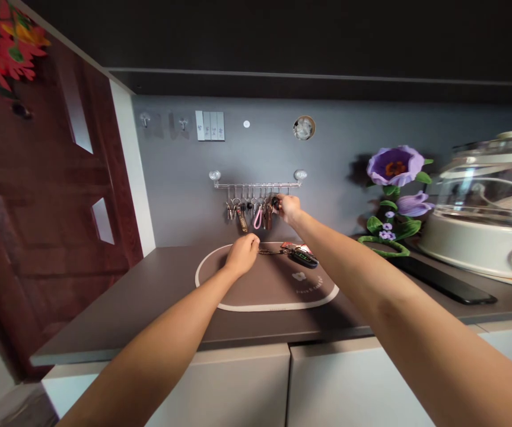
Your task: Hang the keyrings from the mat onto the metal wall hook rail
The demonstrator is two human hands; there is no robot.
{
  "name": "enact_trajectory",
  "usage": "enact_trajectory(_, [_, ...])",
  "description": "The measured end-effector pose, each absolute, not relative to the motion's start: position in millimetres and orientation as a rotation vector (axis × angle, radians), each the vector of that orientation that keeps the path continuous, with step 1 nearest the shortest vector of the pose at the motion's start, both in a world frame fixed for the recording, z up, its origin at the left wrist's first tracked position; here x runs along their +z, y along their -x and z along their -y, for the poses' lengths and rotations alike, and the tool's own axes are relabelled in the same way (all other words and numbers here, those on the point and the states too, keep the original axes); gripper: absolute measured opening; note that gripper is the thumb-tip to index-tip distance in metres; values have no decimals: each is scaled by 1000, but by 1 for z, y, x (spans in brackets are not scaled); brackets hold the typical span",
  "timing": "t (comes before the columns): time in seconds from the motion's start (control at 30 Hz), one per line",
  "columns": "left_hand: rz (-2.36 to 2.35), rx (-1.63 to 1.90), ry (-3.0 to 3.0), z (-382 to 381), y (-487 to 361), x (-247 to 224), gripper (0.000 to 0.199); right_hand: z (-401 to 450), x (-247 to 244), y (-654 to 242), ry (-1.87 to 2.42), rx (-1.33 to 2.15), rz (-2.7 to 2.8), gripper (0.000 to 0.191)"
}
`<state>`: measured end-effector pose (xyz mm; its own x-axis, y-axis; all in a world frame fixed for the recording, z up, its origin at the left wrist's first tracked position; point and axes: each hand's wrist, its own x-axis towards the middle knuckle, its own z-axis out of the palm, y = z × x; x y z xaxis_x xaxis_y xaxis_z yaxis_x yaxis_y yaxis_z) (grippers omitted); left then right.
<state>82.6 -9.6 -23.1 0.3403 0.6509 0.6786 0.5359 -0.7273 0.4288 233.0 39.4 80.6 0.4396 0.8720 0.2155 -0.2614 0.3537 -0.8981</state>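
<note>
A clear hook rail [258, 185] on the grey back wall carries several bunches of keys, among them a pink loop [258, 218] and a brown strap [242, 220]. At the rail's right end, my right hand [289, 209] is closed on a dark key item [275, 201]. My left hand [243, 254] is closed above the mat, lower and to the left; a chain [271, 252] runs from beside it to a black key fob [304, 257]. What its fingers hold is too small to tell. The fob lies on the brown oval mat [256, 290] with a pale rim.
To the right stand purple flowers [395, 167], a black phone [449, 281] and a white appliance with a clear cover [478, 237]. A dark shelf [282, 47] overhangs the counter [149, 296]. Red flowers [2, 41] hang at the upper left.
</note>
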Motion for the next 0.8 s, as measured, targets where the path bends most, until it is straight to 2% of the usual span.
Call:
enact_trajectory(0.53, [-1138, 1315, -2472, 9, -83, -25, 22, -49, 56, -242, 951, 829, 949, 17])
enact_trajectory(0.8, [-1096, 1291, -2476, 11, -80, -24, 21, -49, 47, -256, 1143, 597, 1125, 12])
